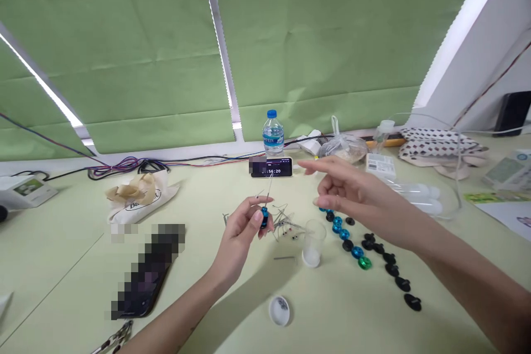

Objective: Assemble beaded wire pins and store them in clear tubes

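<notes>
My left hand (248,220) is closed around a small blue-and-black cylindrical part (264,218), and a thin metal rod (269,185) stands up from it. My right hand (346,183) is raised to the right, index finger stretched out and thumb apart, with nothing visible in it. Beyond and beside the left hand lies a loose heap of thin metal rods (286,224). Below the right hand runs a row of shiny blue and black round parts (344,234), with a green one (364,263) at its near end. A line of black disc-like parts (391,269) lies further right.
A clear container (314,240) stands near a hex key (285,258) and a white cap (279,311) holding small dark bits. A phone (143,282), pliers (118,337) and a cloth pouch (139,199) lie left. At the back are a timer screen (277,168) and water bottle (272,135).
</notes>
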`<state>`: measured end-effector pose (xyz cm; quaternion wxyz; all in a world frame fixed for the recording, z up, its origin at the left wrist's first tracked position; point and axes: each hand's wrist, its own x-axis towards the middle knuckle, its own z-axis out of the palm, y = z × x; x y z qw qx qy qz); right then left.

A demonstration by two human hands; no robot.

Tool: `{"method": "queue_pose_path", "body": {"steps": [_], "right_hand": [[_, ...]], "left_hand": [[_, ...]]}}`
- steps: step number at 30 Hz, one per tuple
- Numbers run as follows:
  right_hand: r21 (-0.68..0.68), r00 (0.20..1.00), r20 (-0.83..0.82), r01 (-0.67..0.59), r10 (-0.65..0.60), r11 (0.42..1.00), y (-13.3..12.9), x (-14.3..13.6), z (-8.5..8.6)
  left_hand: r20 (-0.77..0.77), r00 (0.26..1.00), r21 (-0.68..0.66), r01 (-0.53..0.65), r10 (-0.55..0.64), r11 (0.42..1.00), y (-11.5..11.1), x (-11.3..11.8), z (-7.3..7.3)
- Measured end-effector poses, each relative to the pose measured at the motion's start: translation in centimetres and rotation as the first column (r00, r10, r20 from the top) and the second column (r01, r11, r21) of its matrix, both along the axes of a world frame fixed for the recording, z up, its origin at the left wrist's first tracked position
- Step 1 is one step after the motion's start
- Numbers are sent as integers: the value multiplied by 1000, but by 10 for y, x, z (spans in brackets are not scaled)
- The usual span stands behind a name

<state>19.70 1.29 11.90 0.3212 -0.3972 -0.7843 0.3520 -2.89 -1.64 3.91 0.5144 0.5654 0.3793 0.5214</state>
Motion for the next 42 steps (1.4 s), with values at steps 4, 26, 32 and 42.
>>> {"method": "queue_pose_path", "body": {"steps": [4,26,32,42], "right_hand": [[-63,974,-225,-41,25,997,-2,-9,1],[245,974,-226,38,19,969,-12,-5,-3],[348,994,-16,-92,104,933,-8,8,2],[320,973,143,-216,179,923,-8,4,0]], "left_hand": [[185,958,-103,241,-219,965,7,16,22],[-102,988,139,128,-114,982,6,38,16],[-398,916,161,127,-54,979,5,46,-5],[-305,952,96,62,-30,993,5,56,-18]]}}
